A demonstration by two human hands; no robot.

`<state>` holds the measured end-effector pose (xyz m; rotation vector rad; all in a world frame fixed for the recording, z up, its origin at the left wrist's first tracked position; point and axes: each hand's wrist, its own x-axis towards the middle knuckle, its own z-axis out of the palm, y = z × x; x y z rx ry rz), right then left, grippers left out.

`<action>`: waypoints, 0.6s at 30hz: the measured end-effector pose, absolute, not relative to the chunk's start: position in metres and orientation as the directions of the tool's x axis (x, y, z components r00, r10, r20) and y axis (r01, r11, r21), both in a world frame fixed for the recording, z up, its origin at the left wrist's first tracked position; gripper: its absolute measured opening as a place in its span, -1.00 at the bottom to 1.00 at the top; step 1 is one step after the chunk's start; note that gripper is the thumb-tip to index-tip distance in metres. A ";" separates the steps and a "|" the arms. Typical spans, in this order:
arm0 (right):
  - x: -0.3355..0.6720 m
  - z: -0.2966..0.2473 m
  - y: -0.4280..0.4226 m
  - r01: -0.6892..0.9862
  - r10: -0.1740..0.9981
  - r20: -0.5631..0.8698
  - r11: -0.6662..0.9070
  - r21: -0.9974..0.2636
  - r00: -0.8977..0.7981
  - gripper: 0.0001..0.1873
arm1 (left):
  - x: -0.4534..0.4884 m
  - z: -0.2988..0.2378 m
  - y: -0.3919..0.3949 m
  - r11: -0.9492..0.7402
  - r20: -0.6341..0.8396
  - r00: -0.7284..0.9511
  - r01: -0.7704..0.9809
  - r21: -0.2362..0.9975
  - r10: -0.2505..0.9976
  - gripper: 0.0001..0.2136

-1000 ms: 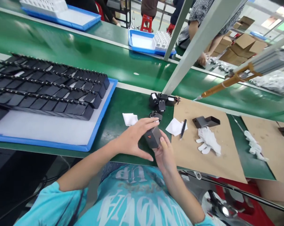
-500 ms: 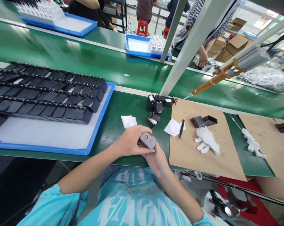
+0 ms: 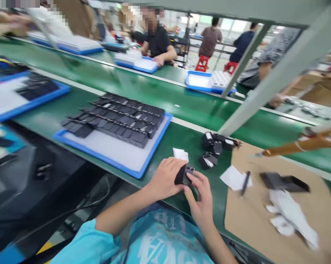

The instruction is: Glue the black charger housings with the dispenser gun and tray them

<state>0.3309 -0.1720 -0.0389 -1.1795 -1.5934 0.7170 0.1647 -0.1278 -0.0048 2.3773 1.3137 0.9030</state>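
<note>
My left hand (image 3: 167, 178) is wrapped round a small black power adapter (image 3: 183, 176), just above the bench's front edge. Metal prongs stick out at the adapter's far right end. The fingers and thumb of my right hand (image 3: 201, 190) pinch that same adapter from the right. Just beyond my hands lies a folded white paper (image 3: 180, 154). A blue tray (image 3: 127, 168) to the left bears several rows of similar black adapters (image 3: 121, 117), prongs up. Farther back on the right, a loose cluster of black adapter pieces (image 3: 217, 145) rests on the green bench.
Brown cardboard (image 3: 245, 216) on the right carries a white glove (image 3: 292, 216) and black housings (image 3: 285, 181). A dark pen-like tool (image 3: 245, 183) lies across white paper (image 3: 231, 178). An orange-handled tool (image 3: 300, 146) hangs at right, near a slanted metal post (image 3: 253, 99). Co-workers sit across the bench.
My view has swung left, showing more of the bench there. The adapter has been turned: its orange-marked port faced me before, and now its prongs show. My right hand has shifted to its right side.
</note>
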 end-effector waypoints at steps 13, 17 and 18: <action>0.360 -0.045 -0.166 0.362 0.972 0.233 0.215 -0.907 0.007 -0.62 | -0.098 0.009 -0.113 0.356 0.273 -0.456 0.868 0.346 0.847 -0.66; 0.385 -0.036 -0.153 0.375 0.954 0.283 0.228 -0.899 0.100 -0.62 | -0.127 0.012 -0.086 0.401 0.312 -0.452 0.890 0.217 0.835 -0.60; 0.394 -0.032 -0.148 0.375 0.940 0.307 0.233 -0.897 0.148 -0.62 | -0.130 0.013 -0.079 0.401 0.325 -0.455 0.889 0.220 0.829 -0.58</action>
